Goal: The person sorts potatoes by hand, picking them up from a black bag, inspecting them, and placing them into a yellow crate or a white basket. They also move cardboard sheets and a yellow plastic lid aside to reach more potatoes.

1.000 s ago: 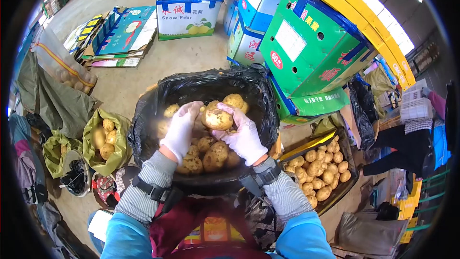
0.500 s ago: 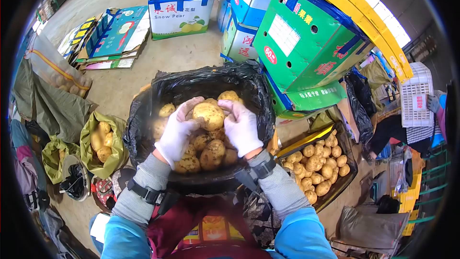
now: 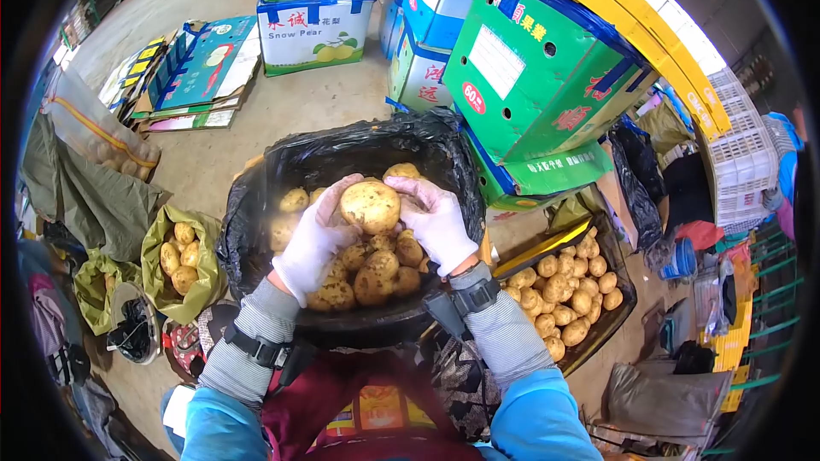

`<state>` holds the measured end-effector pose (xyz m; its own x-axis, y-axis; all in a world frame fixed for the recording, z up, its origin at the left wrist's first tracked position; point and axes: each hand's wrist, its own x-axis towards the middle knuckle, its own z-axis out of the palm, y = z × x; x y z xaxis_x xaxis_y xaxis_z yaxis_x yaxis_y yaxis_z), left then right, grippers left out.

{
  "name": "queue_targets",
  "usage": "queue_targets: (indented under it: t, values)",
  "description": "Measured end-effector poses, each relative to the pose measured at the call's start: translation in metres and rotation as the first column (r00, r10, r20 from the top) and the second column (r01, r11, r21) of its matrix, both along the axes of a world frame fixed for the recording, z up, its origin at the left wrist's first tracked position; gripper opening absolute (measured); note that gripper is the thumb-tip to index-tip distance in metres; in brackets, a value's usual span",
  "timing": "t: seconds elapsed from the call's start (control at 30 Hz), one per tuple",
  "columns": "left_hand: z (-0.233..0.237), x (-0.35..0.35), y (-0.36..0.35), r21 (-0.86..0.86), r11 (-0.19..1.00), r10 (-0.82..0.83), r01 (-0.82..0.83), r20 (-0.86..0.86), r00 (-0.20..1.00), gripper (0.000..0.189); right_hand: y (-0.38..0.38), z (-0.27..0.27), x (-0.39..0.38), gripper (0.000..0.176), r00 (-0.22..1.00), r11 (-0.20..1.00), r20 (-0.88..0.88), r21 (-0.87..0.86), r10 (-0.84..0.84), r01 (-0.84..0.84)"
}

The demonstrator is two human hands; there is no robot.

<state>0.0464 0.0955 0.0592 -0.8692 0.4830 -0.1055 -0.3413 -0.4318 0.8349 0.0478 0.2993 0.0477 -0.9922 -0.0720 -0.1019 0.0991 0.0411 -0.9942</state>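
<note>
Both hands wear white gloves and hold one large potato (image 3: 371, 207) between them, above a box lined with black plastic (image 3: 299, 158). My left hand (image 3: 318, 248) grips its left side, fingers around the edge. On its right side, my right hand (image 3: 438, 226) has its fingers against the potato. Several soil-marked potatoes (image 3: 376, 277) lie in the lined box below the hands. To the right, a dark crate (image 3: 617, 316) holds many cleaner-looking potatoes (image 3: 559, 290).
Green carton (image 3: 530, 68) stands ahead right under a yellow crate edge (image 3: 615, 8). Pear cartons (image 3: 316, 30) and flattened cardboard (image 3: 205, 68) lie ahead. Green sacks (image 3: 205, 277) of potatoes stand left. At far right, a person (image 3: 784, 179) is beside white crates (image 3: 741, 162).
The held potato has turned and risen slightly between my hands. The person at the far right and the white crates have shifted. The view has moved slightly.
</note>
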Motion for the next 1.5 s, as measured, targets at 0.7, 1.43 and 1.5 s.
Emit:
queue_targets:
  t: [0.7,1.43,1.5]
  values:
    - [-0.067,-0.001,0.011,-0.56,0.828,-0.161,0.026,-0.192,0.968,0.057,0.133,0.05,0.089,0.087,0.899,0.95,-0.324,-0.201,-0.294,0.238]
    - [-0.091,0.111,0.102,-0.88,0.088,-0.376,-0.466,-0.463,0.803,0.032,0.552,-0.282,0.214,0.07,0.467,-0.081,-0.165,0.977,-0.869,0.195]
    - [-0.087,0.112,0.107,-0.879,0.054,-0.385,-0.474,-0.456,0.802,0.031,0.557,-0.283,0.215,0.07,0.463,-0.016,-0.101,0.983,-0.88,0.184]
